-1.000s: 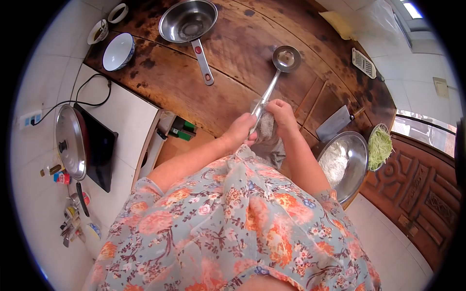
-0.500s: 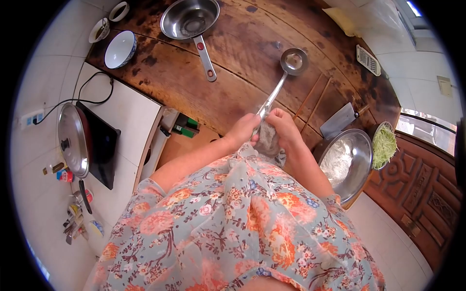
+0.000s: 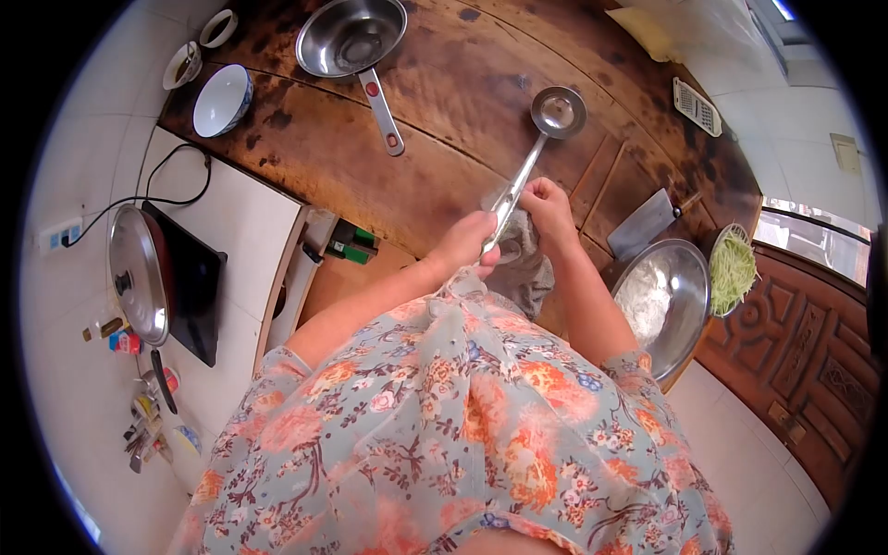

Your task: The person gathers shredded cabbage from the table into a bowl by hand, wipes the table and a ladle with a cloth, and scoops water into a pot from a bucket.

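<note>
A metal ladle (image 3: 559, 113) extends over the wooden table, its bowl pointing away from me. My left hand (image 3: 470, 242) is closed around the lower end of its handle. Beside the handle, my right hand (image 3: 550, 215) pinches a grey cloth (image 3: 524, 270), which hangs down in front of my shirt. Part of the cloth lies against the handle, above my left hand. The right fingertips are bent inward and partly hidden.
On the table (image 3: 444, 139) are a frying pan (image 3: 347, 42), a white bowl (image 3: 222, 102), chopsticks (image 3: 601, 180), a cleaver (image 3: 643, 225) and a grater (image 3: 696, 106). At right stand a steel basin (image 3: 684, 310) with white flour and a basket of shredded greens (image 3: 733, 271). A lidded pan (image 3: 139, 277) sits at left.
My right hand has moved slightly up and right along the handle with the cloth, which now hangs lower and more spread. The left hand keeps its grip on the ladle.
</note>
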A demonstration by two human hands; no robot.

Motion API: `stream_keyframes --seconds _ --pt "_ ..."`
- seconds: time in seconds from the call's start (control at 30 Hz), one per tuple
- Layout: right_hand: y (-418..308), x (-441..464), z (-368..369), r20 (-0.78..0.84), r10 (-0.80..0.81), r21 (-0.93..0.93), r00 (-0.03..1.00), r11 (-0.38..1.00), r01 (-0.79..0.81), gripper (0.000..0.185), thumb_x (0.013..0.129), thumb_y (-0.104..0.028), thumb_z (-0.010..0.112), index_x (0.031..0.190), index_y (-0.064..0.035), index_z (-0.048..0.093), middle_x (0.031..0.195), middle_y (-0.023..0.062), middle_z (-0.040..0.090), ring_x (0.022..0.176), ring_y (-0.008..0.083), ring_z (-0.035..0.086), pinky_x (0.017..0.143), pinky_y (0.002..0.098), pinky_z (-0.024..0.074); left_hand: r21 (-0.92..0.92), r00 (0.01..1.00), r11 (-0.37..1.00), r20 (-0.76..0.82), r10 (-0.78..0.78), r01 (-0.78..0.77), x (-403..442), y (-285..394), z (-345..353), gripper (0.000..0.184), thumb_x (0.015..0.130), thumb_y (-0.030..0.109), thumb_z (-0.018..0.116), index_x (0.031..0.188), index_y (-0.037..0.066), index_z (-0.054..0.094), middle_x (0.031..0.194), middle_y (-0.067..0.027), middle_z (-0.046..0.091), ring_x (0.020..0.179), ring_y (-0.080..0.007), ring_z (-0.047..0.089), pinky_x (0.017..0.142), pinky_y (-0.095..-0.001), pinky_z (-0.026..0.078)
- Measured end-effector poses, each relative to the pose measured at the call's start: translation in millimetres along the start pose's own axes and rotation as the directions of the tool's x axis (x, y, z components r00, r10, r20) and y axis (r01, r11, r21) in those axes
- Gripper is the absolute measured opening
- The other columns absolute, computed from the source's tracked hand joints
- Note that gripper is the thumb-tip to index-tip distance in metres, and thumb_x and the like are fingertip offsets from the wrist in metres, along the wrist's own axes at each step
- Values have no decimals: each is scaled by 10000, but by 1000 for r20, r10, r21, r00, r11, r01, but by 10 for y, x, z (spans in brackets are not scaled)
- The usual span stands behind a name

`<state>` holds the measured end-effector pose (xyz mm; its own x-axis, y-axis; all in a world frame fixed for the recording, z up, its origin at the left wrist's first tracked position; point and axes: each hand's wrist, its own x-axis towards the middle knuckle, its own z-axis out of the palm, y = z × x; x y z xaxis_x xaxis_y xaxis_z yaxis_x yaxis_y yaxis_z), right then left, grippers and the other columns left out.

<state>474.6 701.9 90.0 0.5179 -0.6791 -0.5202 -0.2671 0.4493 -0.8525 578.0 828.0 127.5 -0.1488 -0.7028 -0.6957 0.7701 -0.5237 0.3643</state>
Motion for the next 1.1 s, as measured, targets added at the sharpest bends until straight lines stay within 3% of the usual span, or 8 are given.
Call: stream_keyframes --seconds 0.17,0.23,0.53,0.67,0.73,0.87,1.03,1.1 --pt "35 -204 0 -56 -47 291 997 955 61 90 758 -48 546 841 -14 541 758 10 535 704 89 506 623 207 407 72 999 997 -35 10 -8 43 -1 -28 176 902 327 331 933 159 370 523 -9 390 335 -97 287 316 -229 228" --pt "43 -236 -51 28 71 370 997 926 -77 104 772 -72 538 860 -17 545 781 19 552 713 94 517 636 225 420 67 999 998 -47 11 -8 55 -1 -7 175 902 328 332 928 159 370 524 -11 390 337 -97 289 316 -228 228" --pt "-7 -295 -10 272 192 203 943 947 -251 122 744 -108 564 836 -30 543 786 26 562 704 91 519 636 237 423 85 995 994 -58 77 -72 36 12 25 247 873 309 378 915 67 407 628 4 403 465 -61 378 357 -194 286" --pt "68 -274 -9 258 182 180 949 956 -232 124 734 -90 560 840 -28 541 785 23 563 708 86 517 639 228 418 113 994 991 -73 82 -74 80 -11 5 254 874 307 381 930 61 410 631 3 391 467 -61 380 365 -197 294" --pt "79 -261 9 182 64 96 981 992 -83 123 730 -82 567 839 -28 551 774 13 561 702 80 512 639 218 413 119 995 990 -56 87 -80 106 -25 -40 257 874 309 380 934 61 409 625 2 388 466 -61 379 367 -199 296" --pt "111 -236 -7 173 86 211 981 970 -123 127 727 -94 578 834 -26 563 762 7 560 688 77 499 635 215 403 81 992 996 -122 34 -24 130 -16 -26 225 898 325 348 992 126 399 556 -26 404 350 -88 286 308 -206 245" --pt "4 -222 -44 209 -159 -318 965 922 220 174 726 -152 593 804 1 572 706 12 541 652 72 470 592 225 393 116 993 993 -116 20 -7 100 21 -13 222 896 336 355 998 143 396 544 -29 400 347 -94 292 309 -213 238" --pt "-26 -195 -53 225 -185 -386 957 884 262 179 722 -153 595 793 10 572 686 17 534 639 71 467 577 229 392 116 993 993 -118 12 2 82 40 0 219 895 339 356 995 148 395 538 -28 396 346 -95 294 310 -215 237"
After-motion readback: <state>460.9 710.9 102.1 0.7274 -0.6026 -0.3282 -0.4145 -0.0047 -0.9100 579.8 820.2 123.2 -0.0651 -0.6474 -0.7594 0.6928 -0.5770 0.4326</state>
